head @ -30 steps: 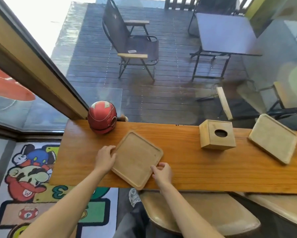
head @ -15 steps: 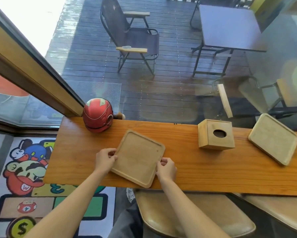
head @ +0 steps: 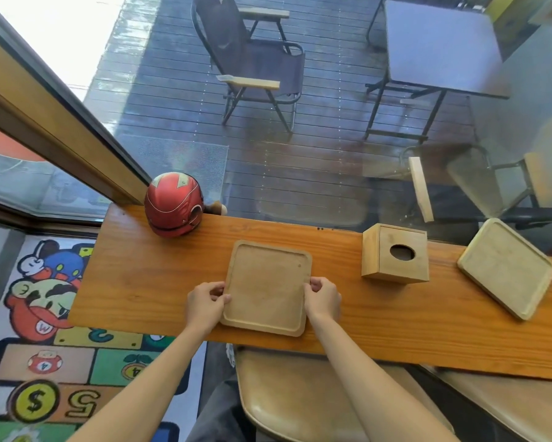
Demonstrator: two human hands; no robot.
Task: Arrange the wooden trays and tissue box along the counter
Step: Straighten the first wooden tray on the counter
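Note:
A square wooden tray point(head: 266, 287) lies flat on the orange wooden counter point(head: 147, 275), nearly square to its front edge. My left hand point(head: 206, 303) grips the tray's left rim and my right hand point(head: 322, 298) grips its right rim. To the right stands a wooden tissue box point(head: 396, 253) with an oval hole on top. Farther right a second wooden tray point(head: 506, 267) lies turned at an angle, its far corner past the counter's back edge.
A red helmet point(head: 174, 204) rests at the counter's back left by the window glass. Tan padded stools point(head: 303, 400) stand under the front edge. A cartoon rug point(head: 44, 346) covers the floor on the left. Beyond the glass are a folding chair and a table.
Both hands have turned the near tray from a diagonal lie to nearly square with the counter edge. The tissue box and the right tray stay where they were.

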